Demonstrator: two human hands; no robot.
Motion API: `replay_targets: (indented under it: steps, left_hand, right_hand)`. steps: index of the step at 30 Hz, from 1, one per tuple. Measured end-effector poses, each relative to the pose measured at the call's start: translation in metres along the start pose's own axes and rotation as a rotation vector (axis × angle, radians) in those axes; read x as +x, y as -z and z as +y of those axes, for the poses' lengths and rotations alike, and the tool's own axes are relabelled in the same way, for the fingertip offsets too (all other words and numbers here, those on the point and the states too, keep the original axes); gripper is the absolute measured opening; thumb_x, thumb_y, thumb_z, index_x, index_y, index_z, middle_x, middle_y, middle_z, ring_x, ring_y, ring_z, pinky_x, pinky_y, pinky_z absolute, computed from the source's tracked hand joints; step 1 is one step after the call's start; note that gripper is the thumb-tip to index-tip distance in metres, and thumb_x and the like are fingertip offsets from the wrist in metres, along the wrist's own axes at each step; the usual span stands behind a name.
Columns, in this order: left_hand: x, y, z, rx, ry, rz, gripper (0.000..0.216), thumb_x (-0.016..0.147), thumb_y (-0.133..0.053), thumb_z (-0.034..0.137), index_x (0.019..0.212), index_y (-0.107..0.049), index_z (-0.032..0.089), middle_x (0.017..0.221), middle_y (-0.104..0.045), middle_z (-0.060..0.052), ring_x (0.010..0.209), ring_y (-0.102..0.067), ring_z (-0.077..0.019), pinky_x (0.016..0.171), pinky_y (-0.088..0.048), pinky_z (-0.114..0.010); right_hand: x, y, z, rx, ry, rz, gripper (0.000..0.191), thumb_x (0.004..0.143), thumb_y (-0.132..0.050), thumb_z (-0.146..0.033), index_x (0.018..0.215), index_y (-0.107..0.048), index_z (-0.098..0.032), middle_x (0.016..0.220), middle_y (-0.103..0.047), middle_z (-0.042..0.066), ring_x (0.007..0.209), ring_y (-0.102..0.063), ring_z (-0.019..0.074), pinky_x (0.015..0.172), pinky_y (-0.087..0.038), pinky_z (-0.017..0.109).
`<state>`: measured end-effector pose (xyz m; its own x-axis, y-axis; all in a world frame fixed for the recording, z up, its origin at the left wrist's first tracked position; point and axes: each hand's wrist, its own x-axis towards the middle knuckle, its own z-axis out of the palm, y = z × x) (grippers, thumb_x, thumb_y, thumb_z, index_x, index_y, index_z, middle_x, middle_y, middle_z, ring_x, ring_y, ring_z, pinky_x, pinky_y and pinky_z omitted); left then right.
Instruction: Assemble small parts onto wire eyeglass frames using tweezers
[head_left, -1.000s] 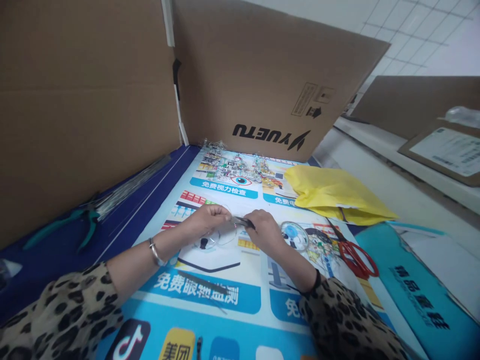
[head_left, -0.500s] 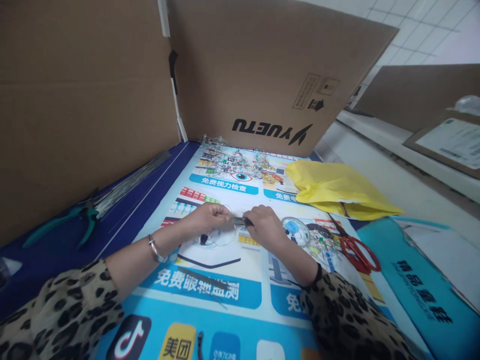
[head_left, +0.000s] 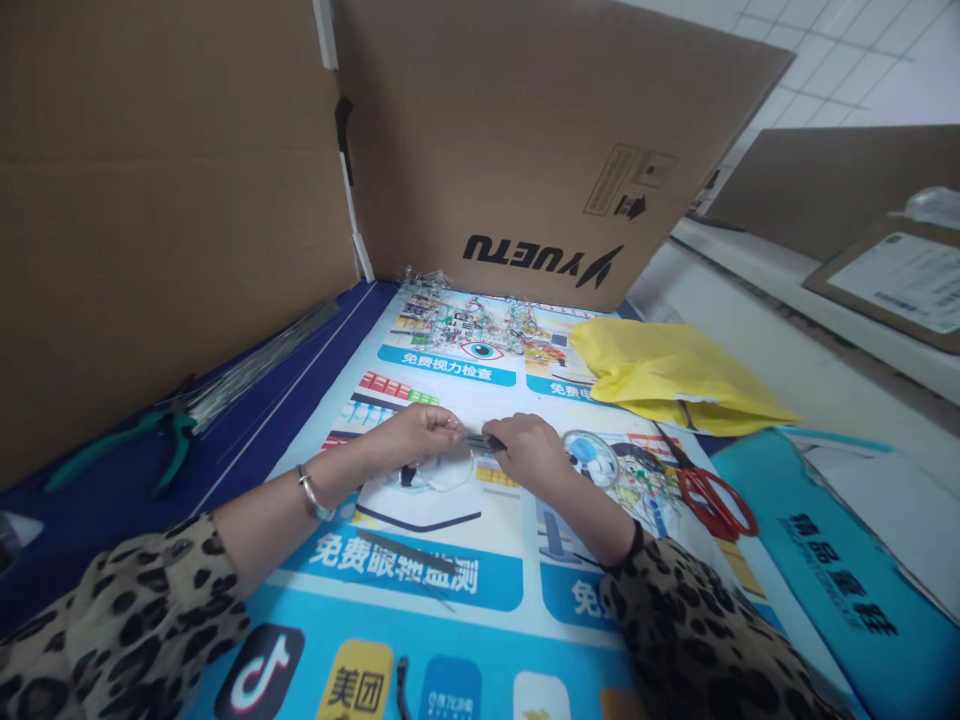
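Note:
My left hand (head_left: 426,434) is closed in a pinch on a thin wire, whose fine loop (head_left: 450,472) hangs below the fingers. Opposite it, my right hand (head_left: 529,447) is wrapped round a small metal tool with slim jaws (head_left: 478,441); its dark handle is mostly hidden in the fist. The jaws point left and reach my left fingertips, where the exact contact is too small to make out. Both hands are just above a printed poster (head_left: 510,560). Beyond them lies a tangle of thin wire pieces with small coloured bits (head_left: 480,325).
Teal-handled pliers (head_left: 176,450) and a bundle of straight wires (head_left: 255,375) lie left. On the right are red-handled scissors (head_left: 716,500), a yellow bag (head_left: 667,370), a round clear dish (head_left: 592,460) and a teal box (head_left: 817,540). Cardboard (head_left: 525,130) walls the back and left.
Both hands keep nearly the same place and grip. The wire loop below the left fingers has shifted slightly, and the whole view has moved a little.

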<state>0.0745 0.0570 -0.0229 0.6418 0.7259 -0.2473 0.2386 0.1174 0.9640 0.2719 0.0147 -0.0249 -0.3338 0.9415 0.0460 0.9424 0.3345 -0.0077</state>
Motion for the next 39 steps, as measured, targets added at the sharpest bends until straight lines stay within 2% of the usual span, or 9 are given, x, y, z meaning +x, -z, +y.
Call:
replay_targets:
  steps: [8,12,20,29,39]
  left_hand:
    - [0.001,-0.0011,-0.0032,-0.031,-0.001,0.026,0.012,0.073,-0.057,0.027,0.077,-0.057,0.015,0.041,-0.037,0.009,0.032,-0.026,-0.003,0.032,-0.016,-0.017]
    - [0.0026,-0.0004,-0.007,-0.086,0.0,0.036,0.014,0.072,-0.06,0.028,0.078,-0.056,0.015,0.044,-0.038,0.009,0.031,-0.027,-0.0021,0.032,-0.017,-0.017]
    - [0.0008,0.0015,-0.0067,-0.081,-0.02,0.013,0.015,0.073,-0.06,0.028,0.08,-0.057,0.015,0.044,-0.041,0.007,0.032,-0.028,-0.0021,0.032,-0.018,-0.016]
    - [-0.0018,0.0,-0.0017,-0.025,0.016,-0.039,0.014,0.071,-0.06,0.027,0.077,-0.056,0.015,0.044,-0.039,0.008,0.032,-0.027,-0.0022,0.032,-0.019,-0.016]
    - [-0.0006,-0.0002,-0.0028,-0.02,0.012,-0.025,0.012,0.071,-0.06,0.025,0.077,-0.057,0.015,0.043,-0.039,0.008,0.032,-0.027,-0.0025,0.032,-0.019,-0.016]
  right_hand:
    - [-0.0012,0.0021,-0.0031,-0.011,-0.075,-0.028,0.031,0.077,-0.045,-0.019,0.102,-0.061,-0.028,0.09,-0.067,0.002,0.085,-0.057,0.018,0.071,-0.036,0.026]
    - [-0.0002,0.0004,-0.002,0.054,-0.089,-0.044,0.03,0.078,-0.045,-0.02,0.102,-0.06,-0.028,0.091,-0.066,0.001,0.085,-0.058,0.0171,0.068,-0.036,0.025]
    - [0.0018,0.0011,0.0048,0.197,0.038,-0.024,0.03,0.077,-0.045,-0.015,0.101,-0.062,-0.023,0.09,-0.065,0.002,0.085,-0.054,0.0157,0.076,-0.035,0.025]
    - [0.0005,0.0022,0.0046,0.099,0.122,-0.008,0.029,0.075,-0.047,-0.014,0.099,-0.062,-0.021,0.085,-0.064,0.003,0.082,-0.051,0.0169,0.075,-0.032,0.028]
    - [-0.0006,0.0003,0.0037,-0.087,0.1,0.053,0.023,0.075,-0.05,-0.018,0.095,-0.062,-0.02,0.082,-0.063,0.005,0.082,-0.052,0.0188,0.073,-0.031,0.03]
